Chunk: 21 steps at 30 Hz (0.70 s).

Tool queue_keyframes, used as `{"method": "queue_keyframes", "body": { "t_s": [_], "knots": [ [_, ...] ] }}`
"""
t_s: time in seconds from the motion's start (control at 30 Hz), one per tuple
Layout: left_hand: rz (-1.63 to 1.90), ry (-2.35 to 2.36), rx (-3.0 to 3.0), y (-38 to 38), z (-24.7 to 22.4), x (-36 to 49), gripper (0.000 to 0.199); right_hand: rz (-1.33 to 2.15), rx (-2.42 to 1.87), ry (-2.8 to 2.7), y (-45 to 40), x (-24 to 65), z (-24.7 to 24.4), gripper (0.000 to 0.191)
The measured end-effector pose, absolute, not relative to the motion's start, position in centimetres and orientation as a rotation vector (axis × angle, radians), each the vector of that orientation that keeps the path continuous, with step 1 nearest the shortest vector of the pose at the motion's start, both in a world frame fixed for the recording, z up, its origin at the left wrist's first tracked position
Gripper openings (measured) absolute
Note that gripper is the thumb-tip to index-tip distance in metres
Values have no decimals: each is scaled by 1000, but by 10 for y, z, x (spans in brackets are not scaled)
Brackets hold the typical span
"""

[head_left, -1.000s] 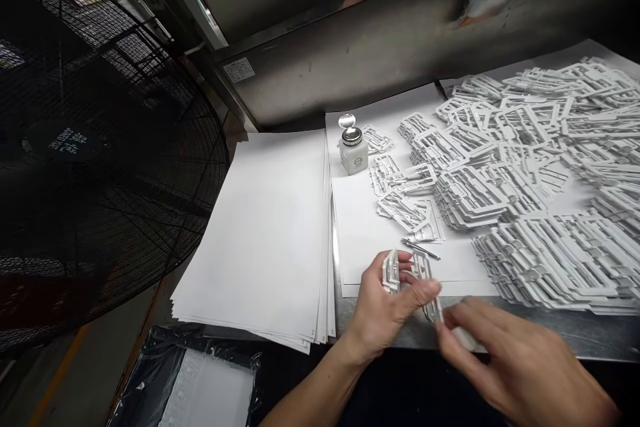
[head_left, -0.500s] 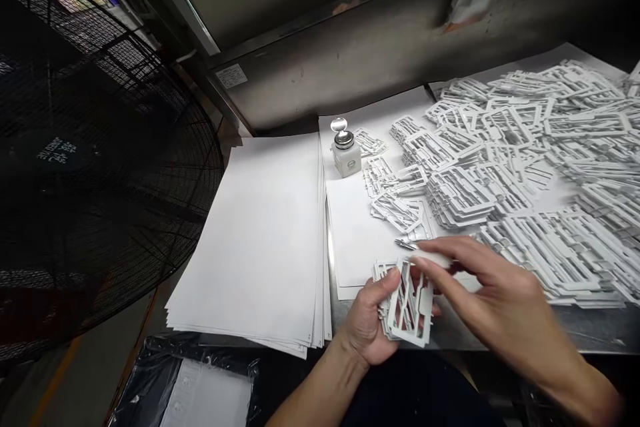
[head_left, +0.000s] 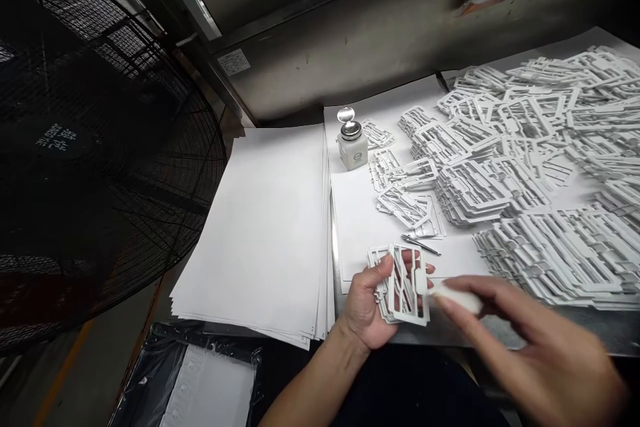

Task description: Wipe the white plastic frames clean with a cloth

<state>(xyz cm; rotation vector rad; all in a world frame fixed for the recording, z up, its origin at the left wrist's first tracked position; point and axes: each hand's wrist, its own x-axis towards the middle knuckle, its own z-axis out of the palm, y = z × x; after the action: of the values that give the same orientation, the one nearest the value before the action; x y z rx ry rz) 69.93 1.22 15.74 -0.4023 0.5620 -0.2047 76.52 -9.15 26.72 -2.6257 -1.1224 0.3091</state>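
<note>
My left hand (head_left: 363, 300) is shut on a stack of white lattice-like plastic frames (head_left: 406, 287), with the top frame facing up. My right hand (head_left: 535, 340) is blurred and pinches a white pad or cloth (head_left: 459, 297) at its fingertips, close to the right edge of the stack. The pad's exact material is hard to tell. Just above the stack, a slim metal tool (head_left: 423, 245), possibly tweezers, lies on a white sheet (head_left: 365, 227).
Many white frames lie heaped in a large pile (head_left: 545, 173) on the right. A pump dispenser bottle (head_left: 353, 148) stands at the back of the sheet. A stack of white paper (head_left: 263, 233) lies to the left, beside a black fan guard (head_left: 105, 147). Black plastic wrapping (head_left: 165, 373) lies below.
My left hand has turned the stack from edge-on to face-up. My right hand has moved back to the stack's right side, carrying the white pad.
</note>
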Motion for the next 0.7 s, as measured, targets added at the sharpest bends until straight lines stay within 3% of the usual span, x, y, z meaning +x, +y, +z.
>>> {"method": "queue_keyframes", "body": {
  "t_s": [0.13,0.5,0.7],
  "knots": [
    [-160,582,-399,14,159,700,41,411,-2398,-1328,-89,747,262,20],
    [-186,456,-351,16,158,692,40,347,-2689,-1059,-116,794,277,13],
    [-145,465,-307,16,162,695,39,1223,-2480,-573,-134,768,253,33]
  ]
}}
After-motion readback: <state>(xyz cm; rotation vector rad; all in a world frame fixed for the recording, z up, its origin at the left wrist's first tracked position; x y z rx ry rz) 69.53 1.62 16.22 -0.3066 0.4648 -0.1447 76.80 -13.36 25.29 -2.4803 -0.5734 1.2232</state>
